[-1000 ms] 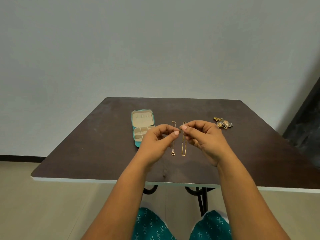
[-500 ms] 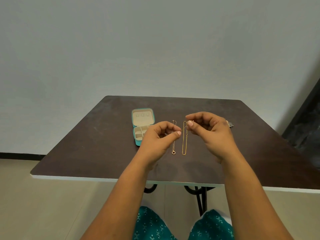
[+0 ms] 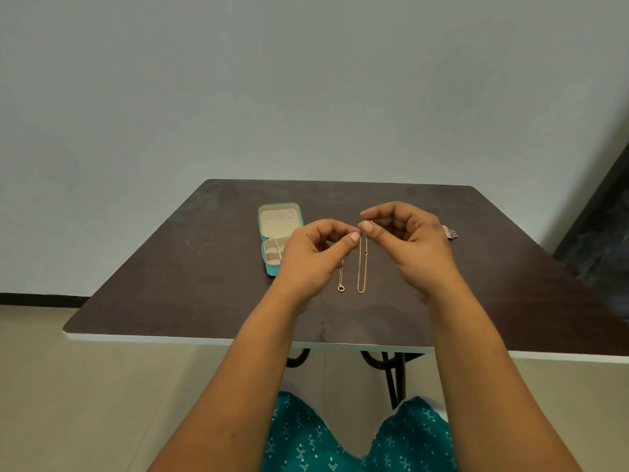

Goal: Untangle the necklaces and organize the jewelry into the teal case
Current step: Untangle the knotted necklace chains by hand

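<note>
I pinch pendant necklace (image 3: 341,282) in left hand (image 3: 315,258), gold chain (image 3: 362,267) in right hand (image 3: 408,243); should part slowly, avoiding snags.

Both forearms bare, no sleeves showing, nothing on the wrists or fingers that I can spot. Down at 6 o'clock there's the teal garment (image 3: 306,441) over the lap, with a small pale printed pattern.

case (image 3: 270,269): teal shell, beige lining | chains right of case: fine gold necklace (image 3: 340,279) with ring pendant; brighter yellow-gold chain (image 3: 362,267) | table (image 3: 204,267): dark brown top, white edge | clothing (image 3: 306,441) below table: teal, pale motifs | wall (image 3: 306,80): grey-blue
</note>
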